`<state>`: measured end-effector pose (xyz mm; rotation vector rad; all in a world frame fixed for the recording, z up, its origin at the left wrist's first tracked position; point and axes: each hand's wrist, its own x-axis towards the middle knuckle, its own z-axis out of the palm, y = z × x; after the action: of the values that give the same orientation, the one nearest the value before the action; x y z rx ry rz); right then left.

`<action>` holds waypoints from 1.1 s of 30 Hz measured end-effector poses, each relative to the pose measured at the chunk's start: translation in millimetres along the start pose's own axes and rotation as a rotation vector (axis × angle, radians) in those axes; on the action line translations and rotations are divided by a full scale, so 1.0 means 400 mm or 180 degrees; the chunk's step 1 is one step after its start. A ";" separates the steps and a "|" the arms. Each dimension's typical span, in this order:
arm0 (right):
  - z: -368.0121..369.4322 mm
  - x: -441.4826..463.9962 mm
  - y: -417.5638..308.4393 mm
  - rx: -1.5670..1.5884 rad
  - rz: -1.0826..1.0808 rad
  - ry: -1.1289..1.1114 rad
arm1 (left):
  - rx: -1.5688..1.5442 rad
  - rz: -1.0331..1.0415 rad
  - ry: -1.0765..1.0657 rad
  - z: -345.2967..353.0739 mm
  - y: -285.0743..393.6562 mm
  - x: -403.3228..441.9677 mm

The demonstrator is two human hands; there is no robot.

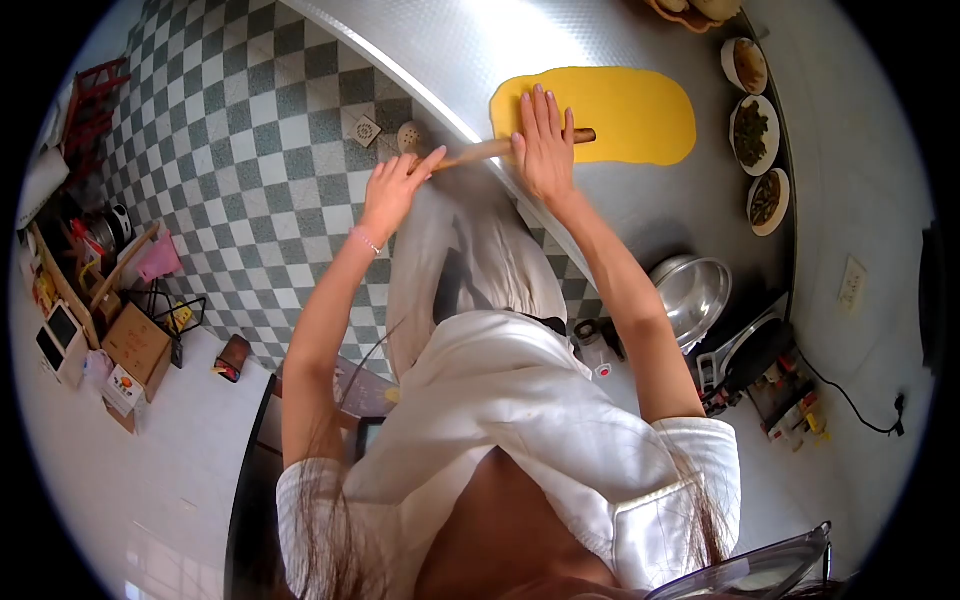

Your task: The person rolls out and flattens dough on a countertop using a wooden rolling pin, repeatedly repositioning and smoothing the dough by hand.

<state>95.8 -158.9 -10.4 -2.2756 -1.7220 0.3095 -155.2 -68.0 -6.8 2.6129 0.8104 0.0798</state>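
A wooden rolling pin [482,152] slants from over the counter's edge onto a flat yellow dough sheet [640,112]. My left hand [392,188] grips the pin's near end, out beyond the counter over the floor. Over the pin's other part lies my right hand [546,150], palm down, its fingers stretched out toward the dough. The pin's dark far tip shows past my right thumb side. Under the dough is a shiny metal counter [440,40]; the sheet is thin with a rounded, slightly uneven outline.
Along the wall stand a bowl of brown food [745,66], a bowl of greens [755,135] and another filled bowl [768,202]. A basket [695,14] sits at the back. A metal basin [692,298] is by my right arm. Left lie a phone [232,357] and a cardboard box [140,350].
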 end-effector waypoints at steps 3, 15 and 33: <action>-0.009 -0.048 -0.010 -0.0118 0.0027 -0.0095 | -0.0045 0.0042 -0.0040 0.004 0.009 -0.027; -0.020 -0.166 0.004 0.0452 0.0025 -0.0159 | -0.0517 0.0429 -0.0742 -0.028 0.037 -0.102; 0.037 0.208 -0.016 -0.0044 0.0070 0.0380 | 0.0449 -0.1055 0.1115 0.004 -0.096 0.129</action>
<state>107.5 -76.0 -22.9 -2.2749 -1.6460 0.1628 -132.5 -11.2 -26.7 2.5884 1.4061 0.4075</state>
